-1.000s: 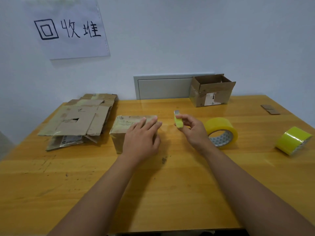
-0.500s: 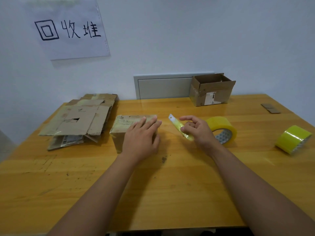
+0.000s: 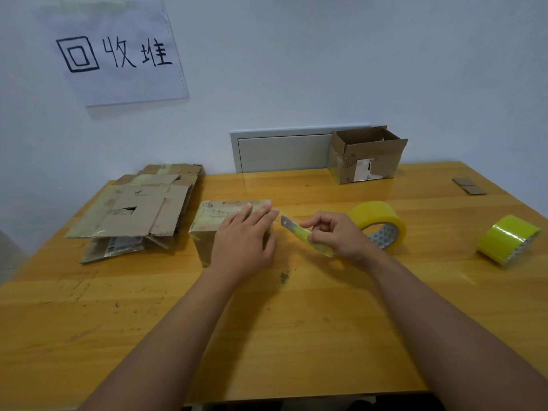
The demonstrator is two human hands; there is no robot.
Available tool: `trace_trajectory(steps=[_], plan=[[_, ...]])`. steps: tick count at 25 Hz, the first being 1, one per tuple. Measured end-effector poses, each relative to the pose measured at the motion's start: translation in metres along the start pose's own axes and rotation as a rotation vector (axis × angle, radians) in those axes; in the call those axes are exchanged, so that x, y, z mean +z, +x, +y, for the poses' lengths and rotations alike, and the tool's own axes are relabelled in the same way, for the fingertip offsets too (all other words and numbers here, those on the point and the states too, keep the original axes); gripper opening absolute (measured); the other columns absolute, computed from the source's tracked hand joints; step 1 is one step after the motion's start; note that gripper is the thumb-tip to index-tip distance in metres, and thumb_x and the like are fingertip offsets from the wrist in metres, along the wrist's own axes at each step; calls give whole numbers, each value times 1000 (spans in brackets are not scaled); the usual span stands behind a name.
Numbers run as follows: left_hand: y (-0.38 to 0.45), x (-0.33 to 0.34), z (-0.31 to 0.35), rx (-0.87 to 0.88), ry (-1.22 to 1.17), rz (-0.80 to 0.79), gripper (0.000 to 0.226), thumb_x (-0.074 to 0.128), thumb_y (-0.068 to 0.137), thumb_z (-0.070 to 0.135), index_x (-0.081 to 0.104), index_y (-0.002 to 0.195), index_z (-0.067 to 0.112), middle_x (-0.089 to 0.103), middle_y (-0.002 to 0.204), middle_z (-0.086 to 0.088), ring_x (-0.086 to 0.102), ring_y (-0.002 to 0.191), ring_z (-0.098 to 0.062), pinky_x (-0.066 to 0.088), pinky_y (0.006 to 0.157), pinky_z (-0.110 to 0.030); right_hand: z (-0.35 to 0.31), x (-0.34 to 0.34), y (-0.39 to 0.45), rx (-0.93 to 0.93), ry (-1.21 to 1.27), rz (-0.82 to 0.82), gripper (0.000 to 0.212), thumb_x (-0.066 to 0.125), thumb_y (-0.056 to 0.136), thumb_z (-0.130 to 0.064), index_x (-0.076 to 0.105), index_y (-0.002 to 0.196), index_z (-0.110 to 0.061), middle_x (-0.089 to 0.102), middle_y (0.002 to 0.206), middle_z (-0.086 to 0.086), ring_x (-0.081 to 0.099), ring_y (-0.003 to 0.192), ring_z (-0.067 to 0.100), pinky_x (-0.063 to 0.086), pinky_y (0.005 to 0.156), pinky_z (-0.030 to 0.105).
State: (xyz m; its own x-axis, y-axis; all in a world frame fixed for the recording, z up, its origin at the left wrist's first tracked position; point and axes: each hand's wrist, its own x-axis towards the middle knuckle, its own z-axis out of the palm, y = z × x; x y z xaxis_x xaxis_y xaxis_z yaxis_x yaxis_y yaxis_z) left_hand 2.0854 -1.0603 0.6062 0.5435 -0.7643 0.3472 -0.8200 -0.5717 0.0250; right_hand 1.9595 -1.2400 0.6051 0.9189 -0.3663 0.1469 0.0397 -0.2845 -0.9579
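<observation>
A small taped cardboard box (image 3: 214,215) sits on the wooden table (image 3: 267,336), just left of centre. My left hand (image 3: 243,241) rests flat on the box's top with straight fingers, covering its right half. My right hand (image 3: 338,238) grips a yellow utility knife (image 3: 302,234) a little to the right of the box. The knife's grey blade is out and points up-left toward the box's right edge, a short gap away from it.
A pile of flattened cardboard (image 3: 133,212) lies at the left. An open carton (image 3: 366,155) stands at the back by the wall. A clear tape roll (image 3: 379,223) sits right behind my right hand, a yellow roll (image 3: 507,238) further right, a cardboard scrap (image 3: 468,186) at the far right.
My right hand has turned the knife from upright to slanting, blade now out and aimed at the box, and come slightly nearer to it. My left hand stays on the box.
</observation>
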Motion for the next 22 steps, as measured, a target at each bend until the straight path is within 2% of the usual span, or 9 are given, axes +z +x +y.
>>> trace_trajectory(steps=[4, 6, 8, 10, 11, 14, 16, 19, 22], plan=[[-1, -1, 1, -3, -4, 3, 52, 37, 100, 47, 30, 151, 38, 25, 159, 15, 22, 149, -16, 21, 118, -39, -2, -8, 3, 1, -125, -36, 24, 64, 83, 10, 72, 96, -8, 54, 57, -12, 45, 54, 2, 38, 56, 16], [-1, -1, 1, -5, -3, 3, 53, 37, 100, 47, 30, 151, 38, 25, 159, 15, 21, 149, -16, 21, 118, -39, -3, -9, 5, 3, -225, -134, 25, 66, 83, 8, 73, 93, -13, 52, 55, -12, 42, 53, 3, 36, 55, 18], [-1, -2, 1, -2, 7, 1, 53, 37, 100, 47, 30, 151, 38, 25, 159, 15, 21, 149, -16, 21, 118, -38, -2, -4, 4, 13, -272, -201, 25, 66, 84, 6, 73, 90, -17, 51, 56, -4, 41, 54, 6, 33, 54, 21], [-1, -2, 2, -3, 4, 1, 53, 37, 100, 48, 30, 152, 38, 25, 160, 15, 21, 149, -16, 20, 118, -38, -2, -3, 3, 14, -269, -189, 24, 66, 84, 2, 72, 90, -20, 50, 63, 8, 42, 60, 14, 34, 57, 27], [-1, -2, 1, -4, 3, 0, 54, 37, 100, 48, 29, 152, 38, 25, 160, 15, 20, 149, -16, 20, 118, -38, -3, -3, 1, 11, -271, -187, 23, 68, 83, -1, 72, 89, -22, 52, 64, 8, 44, 62, 15, 35, 59, 28], [0, 0, 0, 2, 4, -7, 54, 36, 100, 48, 28, 152, 39, 23, 160, 16, 20, 149, -16, 20, 118, -38, -13, -14, -5, -6, -333, -206, 22, 70, 84, -3, 72, 94, -22, 61, 61, -11, 53, 64, 6, 44, 67, 25], [0, 0, 0, 1, 0, -6, 53, 37, 100, 48, 29, 152, 38, 24, 160, 15, 21, 149, -16, 20, 118, -38, -22, -22, -14, -12, -398, -231, 20, 71, 87, -8, 71, 101, -22, 66, 67, -11, 59, 70, 5, 46, 74, 24], [-1, -1, 0, 5, 4, -6, 53, 36, 100, 47, 28, 152, 38, 23, 160, 16, 20, 149, -16, 19, 118, -37, -26, -31, -31, 71, -469, -348, 23, 69, 91, -17, 64, 113, -22, 66, 72, -10, 59, 73, 6, 47, 76, 27], [-1, 0, -2, 15, 6, -14, 54, 35, 101, 48, 26, 153, 39, 21, 161, 16, 19, 149, -16, 18, 118, -37, -12, -29, -43, 193, -513, -486, 18, 66, 93, -21, 59, 109, -22, 63, 77, -5, 54, 71, 10, 44, 71, 36]])
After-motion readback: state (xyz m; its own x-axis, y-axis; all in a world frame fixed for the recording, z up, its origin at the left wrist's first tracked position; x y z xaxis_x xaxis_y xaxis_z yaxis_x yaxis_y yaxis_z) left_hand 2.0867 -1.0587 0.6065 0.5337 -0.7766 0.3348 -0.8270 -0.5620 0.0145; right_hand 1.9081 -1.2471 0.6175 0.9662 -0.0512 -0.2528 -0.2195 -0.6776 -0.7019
